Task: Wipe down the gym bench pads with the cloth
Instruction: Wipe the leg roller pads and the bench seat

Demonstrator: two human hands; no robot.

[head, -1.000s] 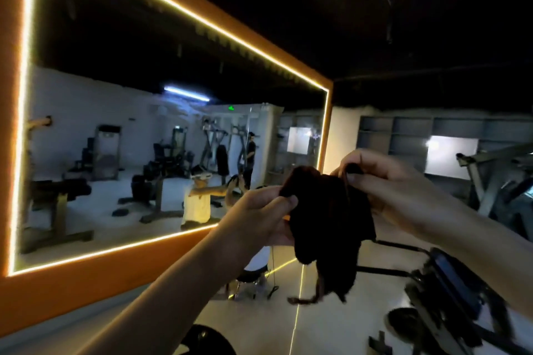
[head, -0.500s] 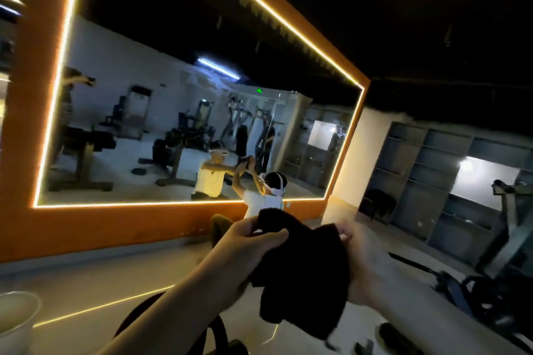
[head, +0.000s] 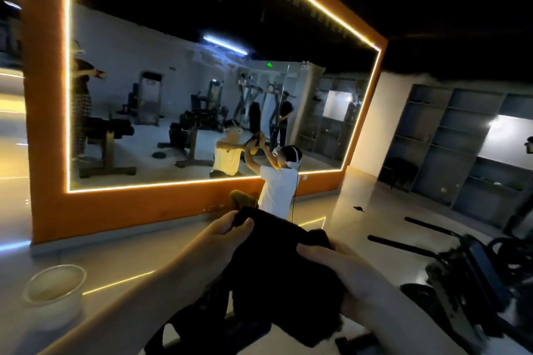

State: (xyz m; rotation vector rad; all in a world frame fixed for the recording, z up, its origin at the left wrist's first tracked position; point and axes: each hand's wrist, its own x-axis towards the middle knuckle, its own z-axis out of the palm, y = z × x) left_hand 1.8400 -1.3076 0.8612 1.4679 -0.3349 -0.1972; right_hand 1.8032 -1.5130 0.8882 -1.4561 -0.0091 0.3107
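A dark cloth [head: 277,265] hangs bunched between both my hands in the lower middle of the head view. My left hand [head: 222,242] grips its upper left edge with thumb and fingers curled over the fabric. At the cloth's right side my right hand [head: 340,271] grips it too, fingers wrapped around a fold. A dark bench with a blue pad [head: 476,271] stands low at the right, apart from the cloth. Part of a black round frame [head: 184,323] shows under my forearms.
A white bucket [head: 54,294] sits on the floor at the lower left. A large mirror with an orange lit frame [head: 46,153] fills the left wall. A person in a white shirt [head: 278,184] crouches by it. Grey shelving [head: 455,147] lines the right wall.
Both hands have come down from face height to lap height with the cloth, and the view has tilted down and left, so the bucket and bench now show.
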